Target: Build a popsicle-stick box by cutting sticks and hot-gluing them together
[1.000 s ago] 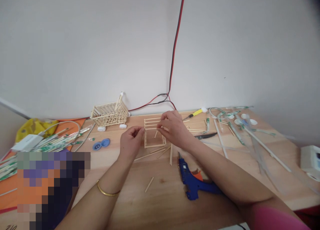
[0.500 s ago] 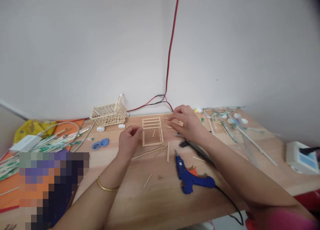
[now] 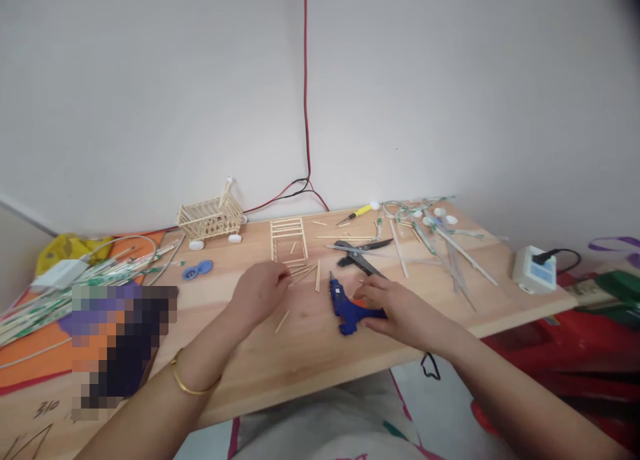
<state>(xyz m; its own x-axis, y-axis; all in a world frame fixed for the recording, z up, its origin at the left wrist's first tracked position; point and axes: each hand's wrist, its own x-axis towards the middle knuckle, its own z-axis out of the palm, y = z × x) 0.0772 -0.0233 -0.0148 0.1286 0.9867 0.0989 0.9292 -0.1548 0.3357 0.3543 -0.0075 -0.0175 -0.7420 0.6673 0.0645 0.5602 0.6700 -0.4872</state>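
My left hand point(image 3: 261, 290) is closed, its fingers curled together at the near end of a small ladder-like stick frame point(image 3: 289, 232), beside several loose wooden sticks point(image 3: 303, 271). Whatever its fingertips may pinch is hidden. My right hand point(image 3: 400, 308) reaches over the handle of a blue hot glue gun point(image 3: 342, 305) with an orange trigger. Its thumb and fingers are apart on either side of the handle, and the gun lies flat on the table. Two short sticks point(image 3: 318, 276) lie between the frame and the gun; another stick point(image 3: 282, 321) lies nearer me.
Black pliers point(image 3: 361, 257) and a yellow-handled pointed tool point(image 3: 358, 213) lie behind the gun. A stick cart point(image 3: 211, 219) with white wheels stands back left, near a blue cap point(image 3: 197, 270). Wrapped sticks point(image 3: 113, 273) fill the left; a white power box point(image 3: 534, 271) sits right.
My right hand has moved down and toward me from behind the pliers to the glue gun's handle. My left hand has shifted from the frame's left side to its near end. The view has turned right.
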